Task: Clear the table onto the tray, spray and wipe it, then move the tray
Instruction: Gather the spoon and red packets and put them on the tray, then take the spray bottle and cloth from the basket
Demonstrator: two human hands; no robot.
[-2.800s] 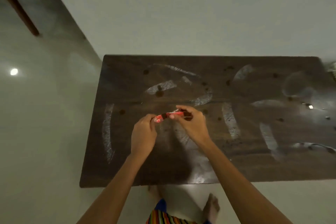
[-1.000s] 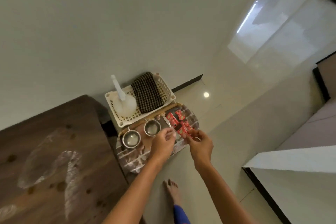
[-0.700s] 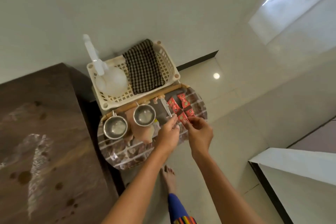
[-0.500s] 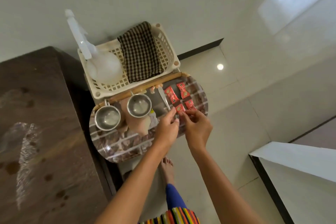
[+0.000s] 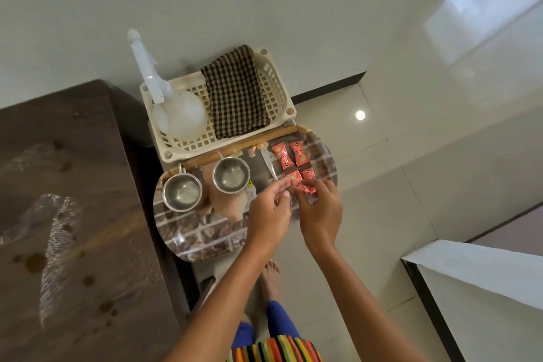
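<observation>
Table (image 5: 58, 214) runs off the left edge; right hand (image 5: 321, 211) hides part of a red sachet (image 5: 294, 179)

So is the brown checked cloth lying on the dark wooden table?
No, the brown checked cloth lies inside the cream plastic lattice basket, next to the white spray bottle.

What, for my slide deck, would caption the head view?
The left hand and right hand pinch a red sachet on the patterned tray beside two steel cups.
</observation>
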